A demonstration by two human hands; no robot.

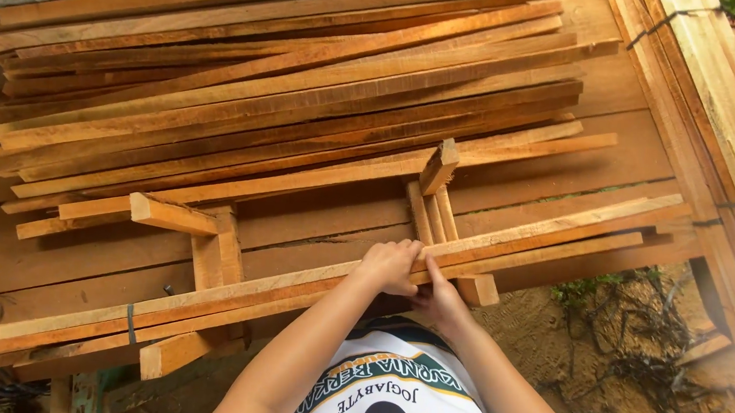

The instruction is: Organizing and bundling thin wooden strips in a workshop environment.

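Hands meet at the near edge: the left hand (389,266) is clenched over the bundle of long slats (311,292), the right hand (440,298) grasping it from below. The bundle lies across two short crosspieces (216,257) on the table (84,253), a band (131,323) already round its left end. Beyond, the loose slat pile (290,83) remains unbundled.

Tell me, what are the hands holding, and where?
Both the left hand and right hand grip the long, thin, pale wooden slats around their middle.

Strip bundle (294,291) across two cross blocks (216,257), loose strip pile (289,91) behind, sandy ground (630,367) right
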